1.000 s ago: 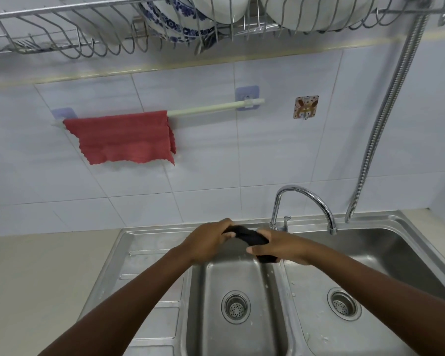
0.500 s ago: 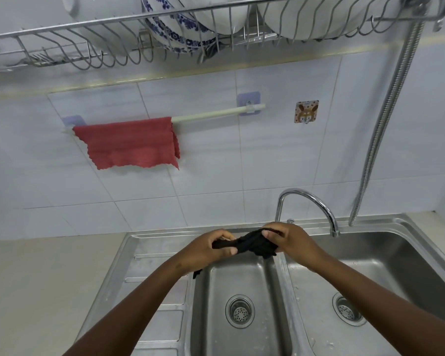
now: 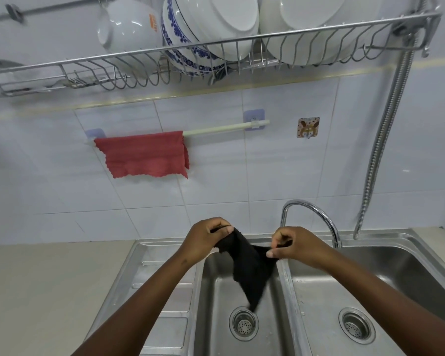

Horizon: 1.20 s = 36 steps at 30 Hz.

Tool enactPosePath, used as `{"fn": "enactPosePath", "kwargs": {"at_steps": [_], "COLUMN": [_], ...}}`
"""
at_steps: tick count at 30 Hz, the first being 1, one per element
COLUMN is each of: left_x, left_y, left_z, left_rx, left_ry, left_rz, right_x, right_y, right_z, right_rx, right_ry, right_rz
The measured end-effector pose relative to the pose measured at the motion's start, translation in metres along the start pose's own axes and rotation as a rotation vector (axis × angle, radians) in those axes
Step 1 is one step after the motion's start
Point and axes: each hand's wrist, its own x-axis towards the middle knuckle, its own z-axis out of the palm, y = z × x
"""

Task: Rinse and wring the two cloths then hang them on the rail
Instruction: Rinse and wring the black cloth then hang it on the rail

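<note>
A black cloth (image 3: 249,268) hangs spread between my two hands above the left basin of the steel sink (image 3: 216,291). My left hand (image 3: 206,240) pinches its upper left corner. My right hand (image 3: 293,245) pinches the right corner. The cloth's lower tip dangles near the left drain. On the tiled wall, a red cloth (image 3: 144,155) is draped over the left part of the pale rail (image 3: 224,128), whose right part is bare.
A curved tap (image 3: 316,214) stands behind my right hand, between the basins. A wire dish rack (image 3: 216,55) with bowls hangs overhead. A flexible metal hose (image 3: 380,140) runs down the wall at right. A beige counter (image 3: 49,291) lies left of the sink.
The black cloth was bunched tight between both hands; my hands have moved apart and it now hangs unfolded. The view has tilted upward.
</note>
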Motion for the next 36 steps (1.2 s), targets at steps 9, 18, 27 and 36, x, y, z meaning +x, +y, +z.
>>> {"fn": "enactPosePath", "kwargs": {"at_steps": [9, 18, 27, 36], "left_x": [0.000, 0.000, -0.009, -0.020], "left_y": [0.001, 0.001, 0.004, -0.020], "left_z": [-0.024, -0.036, -0.041, -0.019], "left_rx": [0.156, 0.428, 0.662, 0.505], "left_ry": [-0.089, -0.282, 0.075, 0.204], "left_rz": [0.005, -0.159, 0.011, -0.021], "right_x": [-0.001, 0.002, -0.009, -0.015], "right_y": [0.004, -0.024, -0.025, -0.003], "right_z": [-0.028, -0.042, -0.044, -0.030], "right_rx": [-0.380, -0.687, -0.654, -0.638], "right_ry": [0.071, -0.017, 0.350, 0.221], "right_rz": [0.059, 0.031, -0.230, -0.097]}}
